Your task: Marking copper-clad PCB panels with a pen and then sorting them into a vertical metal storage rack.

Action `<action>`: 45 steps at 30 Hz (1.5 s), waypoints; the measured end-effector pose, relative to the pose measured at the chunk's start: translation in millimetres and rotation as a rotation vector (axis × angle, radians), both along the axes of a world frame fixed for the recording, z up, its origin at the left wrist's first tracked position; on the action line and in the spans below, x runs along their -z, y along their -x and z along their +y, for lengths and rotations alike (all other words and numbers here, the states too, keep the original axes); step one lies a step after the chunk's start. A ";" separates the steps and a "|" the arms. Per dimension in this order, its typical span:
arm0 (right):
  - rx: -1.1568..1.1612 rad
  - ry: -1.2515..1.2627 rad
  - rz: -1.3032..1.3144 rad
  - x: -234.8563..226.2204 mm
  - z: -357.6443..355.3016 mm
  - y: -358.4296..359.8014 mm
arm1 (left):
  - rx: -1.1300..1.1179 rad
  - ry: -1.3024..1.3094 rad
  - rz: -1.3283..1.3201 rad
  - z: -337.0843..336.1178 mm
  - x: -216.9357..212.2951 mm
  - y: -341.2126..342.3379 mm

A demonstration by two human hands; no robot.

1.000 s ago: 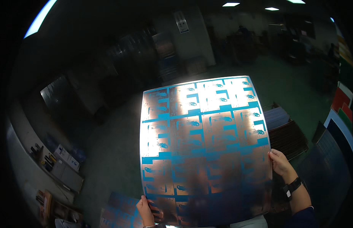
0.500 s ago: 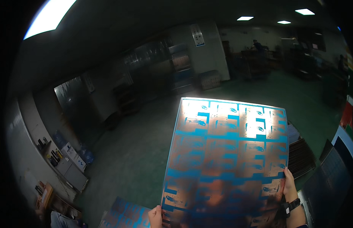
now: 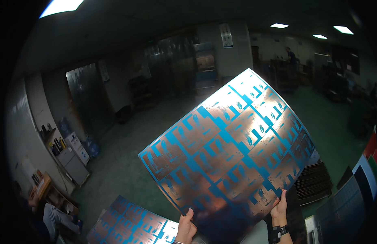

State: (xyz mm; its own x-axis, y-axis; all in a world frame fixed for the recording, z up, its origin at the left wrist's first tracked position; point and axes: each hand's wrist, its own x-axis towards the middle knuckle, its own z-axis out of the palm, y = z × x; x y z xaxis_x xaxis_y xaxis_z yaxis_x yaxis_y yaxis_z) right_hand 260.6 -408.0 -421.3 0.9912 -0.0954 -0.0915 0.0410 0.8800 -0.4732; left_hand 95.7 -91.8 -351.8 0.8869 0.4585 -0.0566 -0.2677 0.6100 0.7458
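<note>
Copper-and-blue sheet, gripped by left fingers and right fingers, tilts over green floor, dim wall behind.

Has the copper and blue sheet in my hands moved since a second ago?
Yes: judged against the grey cabinet, the sheet has turned counterclockwise, swinging down leftward toward it.

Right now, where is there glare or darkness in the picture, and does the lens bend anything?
Head view: glare whitens the top corner of the held copper-and-blue panel, while its bottom part falls dark; head view: the green floor looks dim despite the lit ceiling lamp at upper left; head view: the fisheye lens bows the panel's right edge, and the picture's corners go black.
</note>
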 end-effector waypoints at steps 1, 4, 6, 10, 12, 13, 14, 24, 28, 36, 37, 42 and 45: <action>-0.082 0.012 -0.100 -9.8 5.7 7.9 | -0.001 0.032 -0.030 13.6 13.7 -3.6; -0.256 0.146 -0.312 -35.6 -19.3 12.1 | -0.032 0.018 -0.096 20.3 -10.4 1.1; -0.205 0.055 -0.285 -57.3 -41.0 4.9 | -0.127 -0.015 -0.013 41.2 -14.0 11.2; -0.003 0.075 -0.237 -53.7 -105.6 -12.7 | -0.164 -0.123 0.155 68.6 -30.1 24.5; -0.015 0.140 -0.212 -43.4 -130.0 -8.6 | -0.152 -0.224 0.185 92.4 -17.7 27.1; -0.013 0.150 -0.190 -42.0 -129.1 -2.3 | -0.144 -0.216 0.206 97.9 -13.4 27.9; -0.001 0.201 -0.183 -41.9 -124.8 2.8 | -0.148 -0.242 0.220 101.4 -9.5 28.2; -0.039 0.280 -0.169 -43.9 -123.7 36.4 | -0.089 -0.244 0.353 84.9 -19.4 28.5; -0.057 0.301 -0.165 -49.8 -120.6 37.2 | -0.083 -0.293 0.378 95.5 -5.6 35.5; -0.052 0.299 -0.149 -44.4 -123.1 26.0 | -0.126 -0.262 0.399 88.8 -18.6 36.1; -0.074 0.307 -0.130 -45.7 -127.6 25.6 | -0.147 -0.274 0.390 87.2 -22.1 34.7; -0.260 0.379 0.033 -38.9 -175.0 0.5 | -0.261 -0.347 0.322 81.9 -28.4 36.2; -0.429 0.646 0.072 -23.3 -214.6 -34.1 | -0.308 -0.387 0.301 76.5 -30.7 34.3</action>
